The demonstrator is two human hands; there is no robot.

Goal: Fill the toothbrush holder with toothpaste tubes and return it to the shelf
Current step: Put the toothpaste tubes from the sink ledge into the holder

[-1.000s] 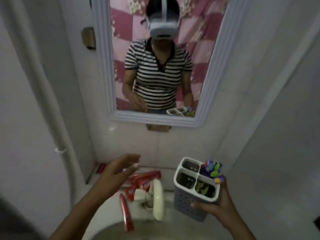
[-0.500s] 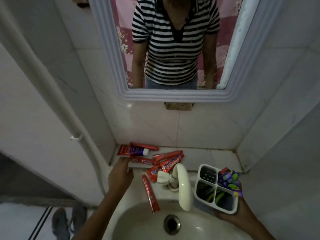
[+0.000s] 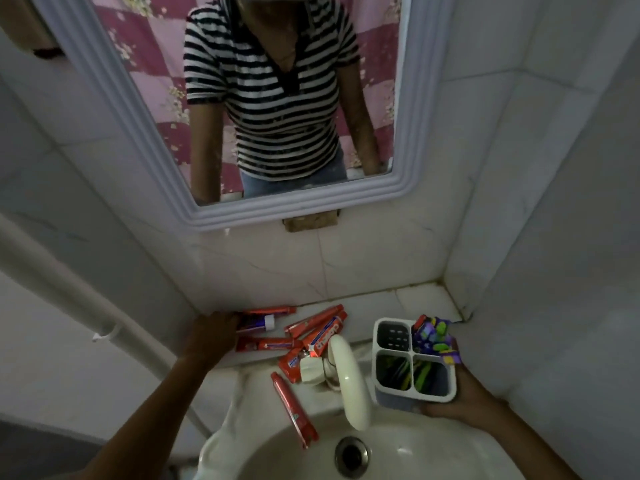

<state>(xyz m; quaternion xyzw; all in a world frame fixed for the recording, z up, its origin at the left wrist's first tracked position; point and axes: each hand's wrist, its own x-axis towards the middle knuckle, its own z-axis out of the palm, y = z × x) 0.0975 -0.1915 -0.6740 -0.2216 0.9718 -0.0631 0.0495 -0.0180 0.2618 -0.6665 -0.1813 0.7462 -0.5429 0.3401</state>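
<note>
My right hand [image 3: 465, 400] grips a white four-compartment toothbrush holder [image 3: 412, 362] from below, upright over the sink's right edge. Colourful packets fill its back right compartment, green and yellow sticks show in the front two, and the back left one looks empty. Several red toothpaste tubes [image 3: 317, 332] lie scattered on the tiled ledge behind the tap. My left hand [image 3: 211, 336] rests on the left end of the tube with the white cap [image 3: 258, 322]; whether the fingers have closed on it I cannot tell. One more red tube [image 3: 294, 408] lies on the sink rim.
A white sink [image 3: 398, 455] with a drain sits below, its cream tap [image 3: 349, 382] arching over the bowl. A white-framed mirror [image 3: 277, 209] hangs on the tiled wall. A white pipe [image 3: 86, 303] runs down the left wall. The right wall stands close to the holder.
The view has tilted down from the mirror toward the sink. My left hand reached forward onto the leftmost tube on the ledge. The holder stays in my right hand.
</note>
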